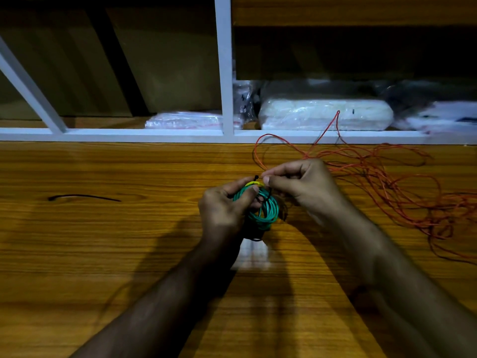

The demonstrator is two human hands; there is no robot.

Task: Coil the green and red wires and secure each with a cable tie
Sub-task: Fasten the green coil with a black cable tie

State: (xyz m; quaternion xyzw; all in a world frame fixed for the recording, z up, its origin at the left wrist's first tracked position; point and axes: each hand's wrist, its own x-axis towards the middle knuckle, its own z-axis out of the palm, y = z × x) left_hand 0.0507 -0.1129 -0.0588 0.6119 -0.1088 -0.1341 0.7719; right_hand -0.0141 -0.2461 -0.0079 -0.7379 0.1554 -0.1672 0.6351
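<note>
L hand grips green coil by its near-left rim, fingers curled round the bundle, prob. to keep turns from springing apart. R hand pinches black cable tie just above L grip, at coil top; looks like tail being drawn through the head. Coil held just off wooden table, tilted, open face toward camera-right; tie runs across the strands. Red wire loose, uncoiled, beyond and right of R hand. Spare tie well left of L hand

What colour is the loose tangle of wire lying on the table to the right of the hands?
Red, seen in the head view, the only one.
</note>
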